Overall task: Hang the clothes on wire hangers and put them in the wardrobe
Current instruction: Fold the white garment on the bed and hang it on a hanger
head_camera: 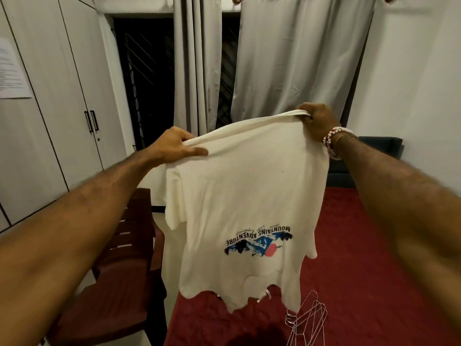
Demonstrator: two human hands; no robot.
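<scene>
On my feed the cream-white cotton T-shirt with a blue mountain print (249,196) hangs in mid-air in front of the person, stretched by one edge between both hands. The printed words read upside down. The left hand (178,146) has its grip closed on the left end of that taut edge, thumb over the cloth and fingers folded behind it. The right hand (315,123), with beaded and metal bracelets (334,139) at the wrist, sits higher and further out, its grip bunched tight around the right end, so the top edge slopes up to the right. The cloth falls free below it. One short sleeve juts out on the left side, and the wavy bottom edge ends above the red bed cover (361,270). A loose bunch of thin silver wire hangers (308,318) lies on that cover near the bottom right corner of the shirt; I cannot tell whether the cloth touches them. The near left edge of the bed runs just beside a dark brown plastic chair (124,270), leaving only a narrow gap. Beyond the chair a strip of pale floor (159,216) opens towards the white wardrobe with black handles (50,101), whose doors are shut along the left wall. A sheet of printed paper (12,71) is stuck to one of them. Behind the shirt, grey curtains (299,58) hang partly over a dark grilled window (149,83).
</scene>
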